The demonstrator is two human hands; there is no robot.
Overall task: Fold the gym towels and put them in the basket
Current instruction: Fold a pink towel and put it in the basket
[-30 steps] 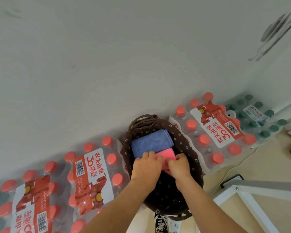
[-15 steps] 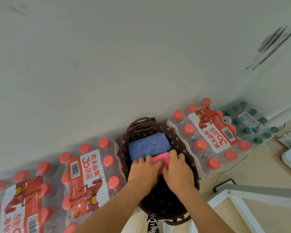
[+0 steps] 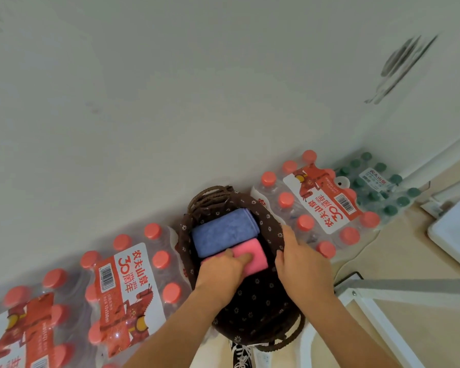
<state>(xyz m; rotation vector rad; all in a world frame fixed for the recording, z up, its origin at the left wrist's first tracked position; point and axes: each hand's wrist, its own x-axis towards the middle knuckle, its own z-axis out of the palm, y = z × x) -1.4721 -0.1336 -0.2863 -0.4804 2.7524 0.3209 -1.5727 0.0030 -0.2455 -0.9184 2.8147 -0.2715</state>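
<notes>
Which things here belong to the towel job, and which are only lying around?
Belong to the job: blue towel, pink towel, basket, left hand pressing the pink towel, right hand at the basket's rim.
Just lying about: red-capped bottle packs, green-capped bottle pack, white frame.

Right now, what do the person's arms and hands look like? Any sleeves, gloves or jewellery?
Both are bare. The left hand and right hand wear no gloves, and no ring shows. The left forearm and right forearm are uncovered down to the picture's edge: no sleeve, watch or bracelet is in view.
</notes>
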